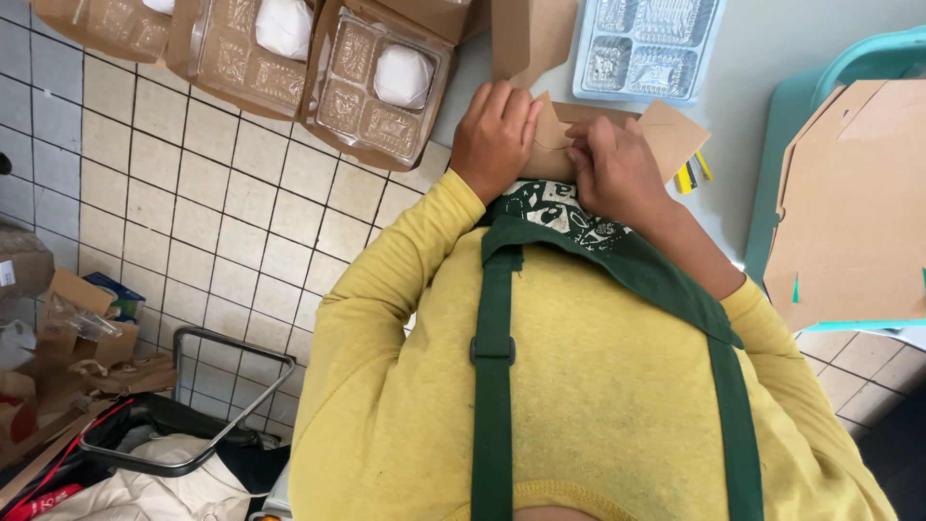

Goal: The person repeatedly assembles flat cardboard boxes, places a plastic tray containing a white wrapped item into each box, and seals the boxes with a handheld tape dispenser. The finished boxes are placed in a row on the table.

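The left hand (pixel 494 135) and the right hand (pixel 612 169) both press on a flat brown cardboard box blank (pixel 666 135) lying at the near edge of the grey worktop (pixel 772 58), close to the person's body. The left fingers (pixel 511 106) curl over the blank's left flap, grasping it; the right fingers (pixel 584 154) are bent and pinch its near fold. By the look of it, this box is only partly folded and not yet closed.

At the worktop's left edge stand open cardboard boxes (pixel 376 87) that already hold clear plastic trays with white round pieces, so those seem further along. A clear tray on a blue sheet (pixel 646 48) lies toward the far edge, unboxed. More flat cardboard (pixel 854 203) is stacked on a teal bin lid at the right.

Open room is narrow: bare worktop shows only between the blank and the teal lid, with yellow strips (pixel 690 174) just beside the blank.
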